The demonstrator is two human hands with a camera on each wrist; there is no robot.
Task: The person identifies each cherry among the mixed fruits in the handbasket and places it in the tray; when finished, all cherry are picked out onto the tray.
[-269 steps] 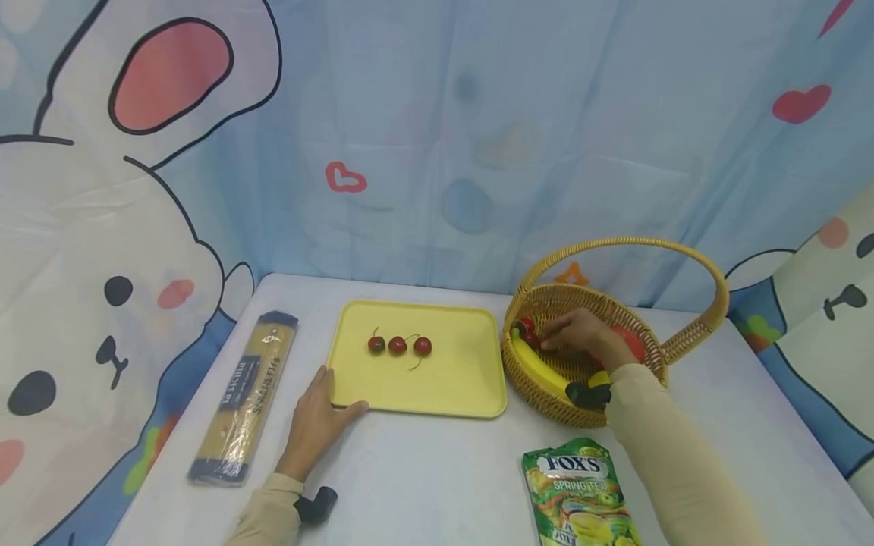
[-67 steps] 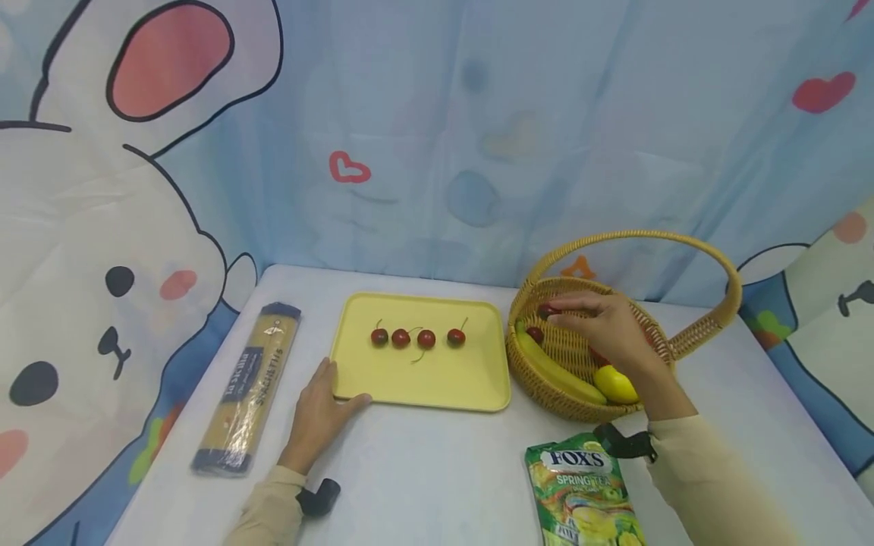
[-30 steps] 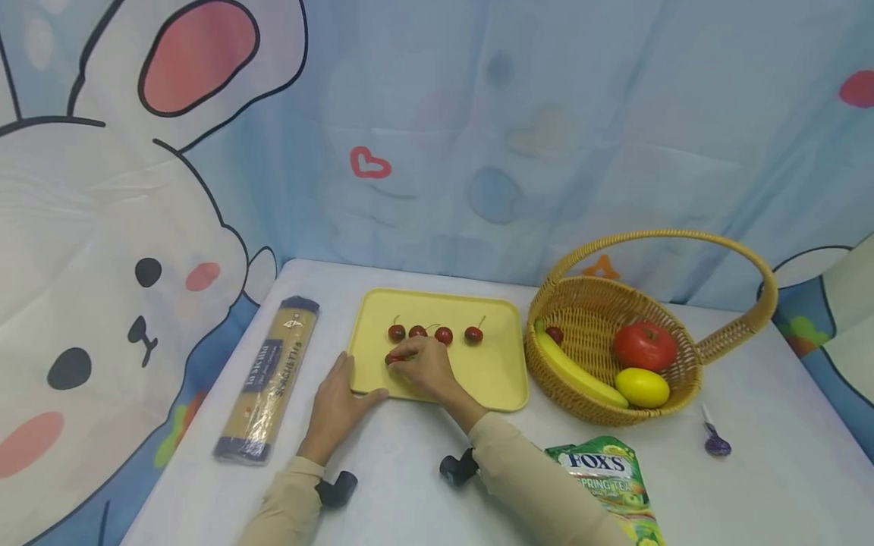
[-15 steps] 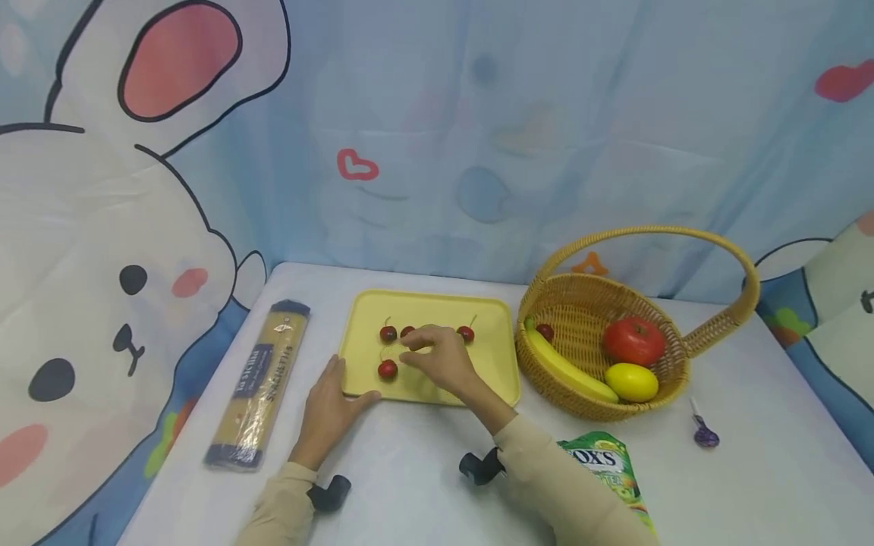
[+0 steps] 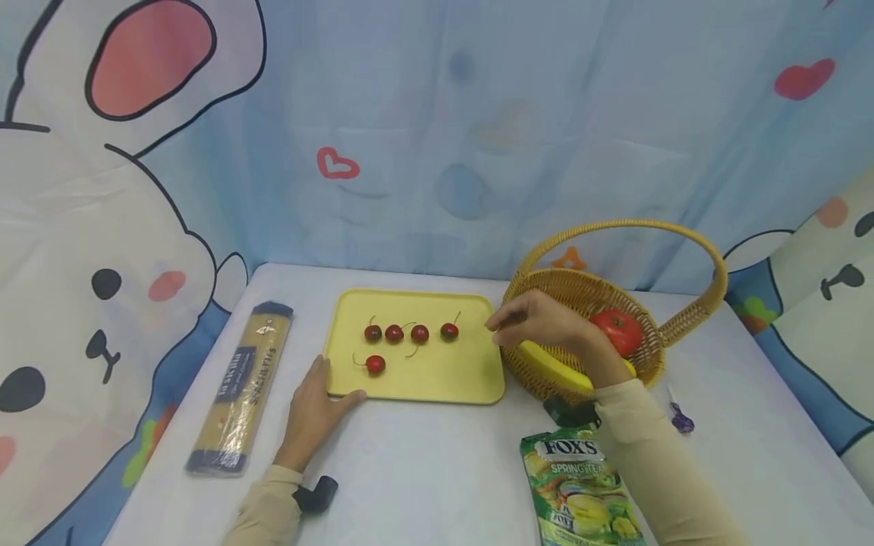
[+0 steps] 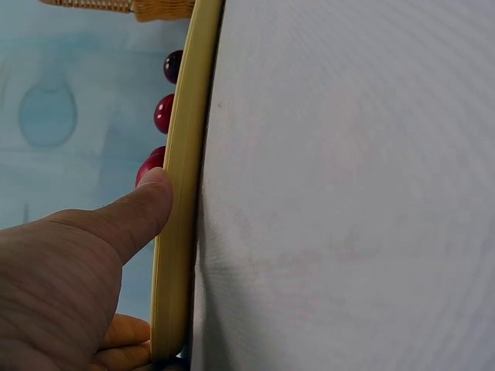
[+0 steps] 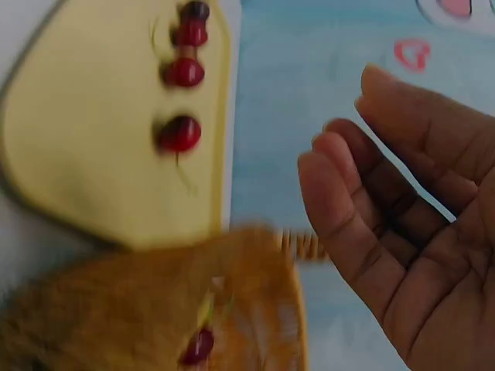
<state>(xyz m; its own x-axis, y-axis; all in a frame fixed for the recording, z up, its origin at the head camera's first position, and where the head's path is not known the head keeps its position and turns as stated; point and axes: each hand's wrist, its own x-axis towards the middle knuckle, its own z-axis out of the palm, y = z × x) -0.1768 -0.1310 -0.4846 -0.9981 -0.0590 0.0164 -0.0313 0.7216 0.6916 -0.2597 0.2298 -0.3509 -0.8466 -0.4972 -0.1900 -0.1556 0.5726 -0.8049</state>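
My left hand [image 5: 315,415] rests at the front-left corner of a yellow tray [image 5: 471,371]. Its straight fingers lie along the left edge, its thumb against the front rim [image 6: 179,232]. On the tray, several dark red cherries [image 5: 419,334] form a row, with a single cherry [image 5: 375,365] in front of it. My right hand [image 5: 546,322] hovers over the left side of a wicker basket [image 5: 529,375], holding nothing, its fingers loosely bent. In the right wrist view a cherry [image 7: 199,345] lies inside the basket; the head view hides it behind the hand.
The basket also holds a banana [image 5: 553,368], a red tomato-like fruit [image 5: 617,331] and a mostly covered yellow fruit. A lollipop [image 5: 680,418] lies right of it, a green Fox's candy bag [image 5: 580,485] in front. A spaghetti pack [image 5: 242,387] lies left of the tray.
The right hand has set a cherry on the tray in front of the row, let go of it and moved right to the basket. The left hand has stayed at the tray's corner.
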